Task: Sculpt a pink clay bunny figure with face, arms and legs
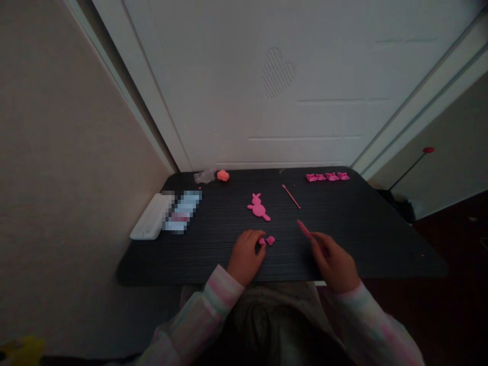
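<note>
On a dark table (362, 239) my left hand (247, 255) rests with its fingers curled, pinching a small pink clay piece (263, 241); a second small pink piece (270, 240) lies just right of it. My right hand (332, 260) is closed round a pink modelling tool (304, 229) whose tip points up and left. A flat pink clay figure shaped like a rabbit (258, 208) lies a little beyond my hands.
A thin pink stick (292, 196) lies right of the figure. Several pink moulds (328, 177) line the far right edge. An orange clay lump (223, 176) and clear wrapper (205, 176) sit far left, near a white tray (149, 218). A white door stands behind.
</note>
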Available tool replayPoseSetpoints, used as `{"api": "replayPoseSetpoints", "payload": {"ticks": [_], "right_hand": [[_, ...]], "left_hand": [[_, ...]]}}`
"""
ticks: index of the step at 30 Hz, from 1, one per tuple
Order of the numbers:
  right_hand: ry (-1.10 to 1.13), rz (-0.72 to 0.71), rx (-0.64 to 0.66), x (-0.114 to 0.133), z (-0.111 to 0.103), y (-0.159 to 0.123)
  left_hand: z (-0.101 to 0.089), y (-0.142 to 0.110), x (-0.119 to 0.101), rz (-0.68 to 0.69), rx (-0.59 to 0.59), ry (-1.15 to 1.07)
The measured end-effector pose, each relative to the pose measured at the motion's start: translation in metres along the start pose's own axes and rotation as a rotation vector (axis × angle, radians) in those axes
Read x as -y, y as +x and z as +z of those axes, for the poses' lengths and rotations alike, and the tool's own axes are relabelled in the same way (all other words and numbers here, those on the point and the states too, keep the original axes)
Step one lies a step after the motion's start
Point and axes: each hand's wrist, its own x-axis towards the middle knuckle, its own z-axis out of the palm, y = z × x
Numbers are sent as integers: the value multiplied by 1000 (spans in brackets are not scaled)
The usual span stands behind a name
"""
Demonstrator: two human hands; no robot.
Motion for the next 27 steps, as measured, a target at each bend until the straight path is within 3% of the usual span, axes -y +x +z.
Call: {"api": "replayPoseSetpoints", "payload": {"ticks": [3,6,11,14,17,27], "right_hand": [[-54,38,10,-26,1,17],[-93,36,4,-34,3,25],[-71,-17,-62,0,9,23],[45,-203,66,30,17,19],[88,-273,152,49,25,18],[137,-253,221,52,30,20]], "left_hand": [[-1,1,-1,6,4,-8],[-1,1,-2,10,11,-6],[-1,1,-1,18,23,7],[0,1,0,17,20,20],[0,1,0,18,24,31],[1,3,0,30,21,50]]}}
